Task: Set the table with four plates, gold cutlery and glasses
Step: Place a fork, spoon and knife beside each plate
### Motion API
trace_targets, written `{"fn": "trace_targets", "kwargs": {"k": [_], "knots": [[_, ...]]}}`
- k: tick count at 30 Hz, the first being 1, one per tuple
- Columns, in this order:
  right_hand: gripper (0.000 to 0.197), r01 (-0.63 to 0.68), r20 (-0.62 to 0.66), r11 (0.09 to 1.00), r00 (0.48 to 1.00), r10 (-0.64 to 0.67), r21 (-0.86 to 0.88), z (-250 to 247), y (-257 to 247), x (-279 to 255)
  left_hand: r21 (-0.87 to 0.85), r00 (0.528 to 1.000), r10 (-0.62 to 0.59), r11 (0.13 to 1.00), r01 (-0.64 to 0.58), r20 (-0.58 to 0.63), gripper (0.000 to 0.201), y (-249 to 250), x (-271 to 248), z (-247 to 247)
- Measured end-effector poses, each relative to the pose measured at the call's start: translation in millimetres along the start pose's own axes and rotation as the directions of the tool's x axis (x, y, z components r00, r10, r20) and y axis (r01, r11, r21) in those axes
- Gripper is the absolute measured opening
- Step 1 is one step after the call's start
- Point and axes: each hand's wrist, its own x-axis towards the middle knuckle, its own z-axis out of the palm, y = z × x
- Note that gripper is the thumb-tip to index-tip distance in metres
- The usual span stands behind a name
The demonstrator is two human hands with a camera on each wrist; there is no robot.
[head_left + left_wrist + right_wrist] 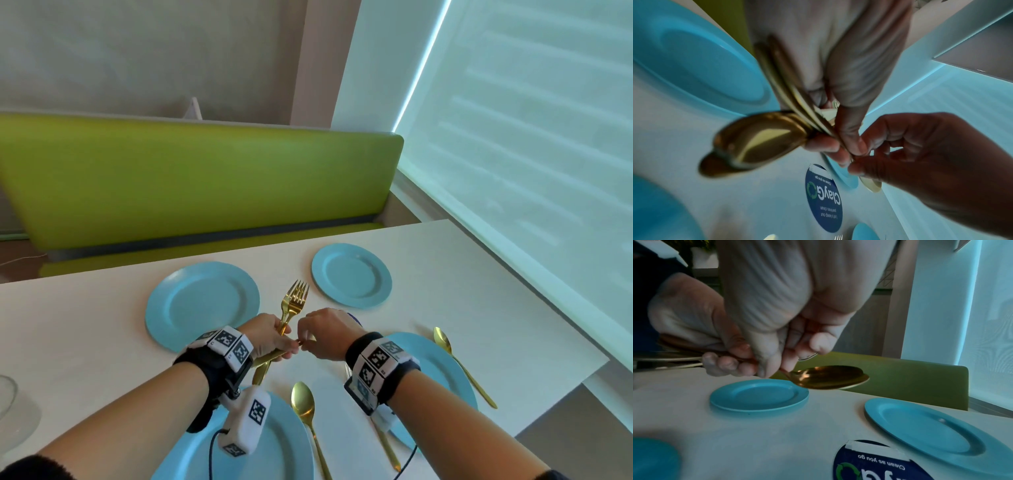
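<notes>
**Gold cutlery bunched mid-table, one piece being drawn out**

White table (445, 274) laid with four blue plates: far left plate (202, 305), far right plate (351, 275), near left plate (284, 442), near right plate (442, 370). Green bench (191, 185) beyond the far edge. One gold spoon (303, 401) lying between the near plates, another spoon (445, 342) right of the near right plate.

Above the table's middle, left hand (270, 337) curled round a bundle of gold cutlery (291, 308), fork tines aimed far. Right hand (325, 332) beside it, fingertips pinching one handle end in the bundle.

Probably stiff, light and slick: polished metal, apt to slide against its neighbours. Best taken on the slim handle, well back from bowl or tines, and drawn straight along the bundle.

Hard to count the pieces held: wrist views blurred, handles overlapping. Spoon bowl (828, 377) poking out below the fingers. Glass at the near left edge cut off. Blue round sticker (875, 464) on the table only partly legible.
</notes>
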Motion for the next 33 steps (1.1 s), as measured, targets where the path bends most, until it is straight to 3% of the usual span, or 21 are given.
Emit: {"fn": "trace_targets", "kwargs": {"k": [7, 10, 12, 17, 22, 26, 29, 33], "knots": [[0.021, 0.074, 0.136, 0.997, 0.988, -0.072, -0.013, -13, 37, 38, 0.073, 1.0, 0.003, 0.997, -0.001, -0.019, 0.01, 12, 39, -1], [0.019, 0.115, 0.196, 0.993, 0.974, -0.113, 0.002, -12, 42, 50, 0.19, 0.998, 0.01, 0.982, 0.002, -0.064, 0.016, 11, 50, -5], [0.018, 0.1, 0.222, 0.994, 0.969, -0.105, 0.033, -8, 47, 58, 0.18, 0.995, 0.0, 0.983, 0.018, -0.099, 0.017, 9, 59, -7], [0.018, -0.032, 0.223, 0.996, 0.975, 0.012, 0.088, -11, 78, 68, -0.022, 0.969, -0.046, 0.999, 0.042, -0.241, 0.012, 14, 76, -16], [0.022, -0.261, 0.181, 0.959, 0.954, 0.239, 0.11, -29, 153, 85, -0.165, 0.938, -0.078, 0.986, 0.023, -0.338, 0.016, 19, 90, -34], [0.027, -0.498, 0.045, 0.855, 0.866, 0.497, 0.142, -39, 220, 98, -0.257, 0.912, -0.131, 0.966, 0.029, -0.39, 0.017, 27, 105, -43], [0.03, -0.64, 0.036, 0.764, 0.768, 0.639, 0.077, -32, 257, 108, -0.28, 0.906, -0.147, 0.959, 0.033, -0.396, 0.017, 30, 116, -47], [0.026, -0.79, 0.08, 0.6, 0.611, 0.788, 0.125, -10, 295, 120, -0.264, 0.904, -0.158, 0.963, 0.052, -0.398, 0.018, 29, 130, -49]]}}
